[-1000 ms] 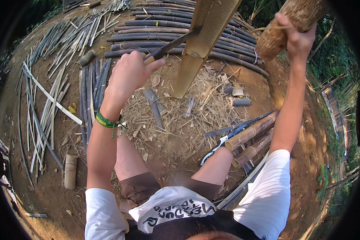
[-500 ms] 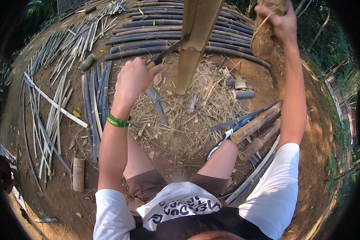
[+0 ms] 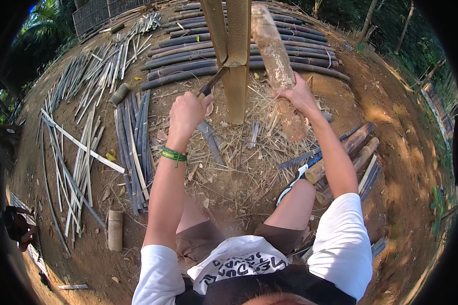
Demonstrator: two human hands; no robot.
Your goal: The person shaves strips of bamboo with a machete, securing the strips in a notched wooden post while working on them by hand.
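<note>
My left hand (image 3: 187, 116) is closed around the handle of a long-bladed knife (image 3: 216, 79). Its dark blade reaches the side of a thick upright bamboo pole (image 3: 235, 96), just below the node. The pole is open lengthwise above that node, showing its pale inner wall. To the right of the pole, my right hand (image 3: 299, 95) grips a rough, brown wooden log (image 3: 275, 56). The log leans, with its upper end close to the pole and its lower end over the shavings; its upper part is slightly blurred.
Dry shavings (image 3: 239, 168) litter the ground before my knees. Long bamboo poles (image 3: 188, 52) lie in rows behind. At left are split strips (image 3: 86, 168) and a short bamboo section (image 3: 115, 230). Cut bamboo pieces (image 3: 336, 157) lie beside my right knee. Another person (image 3: 18, 227) is at the left edge.
My right hand has swung the log down and left, from the upper right to beside the pole. My left hand keeps its hold on the knife. The whole view has shifted slightly.
</note>
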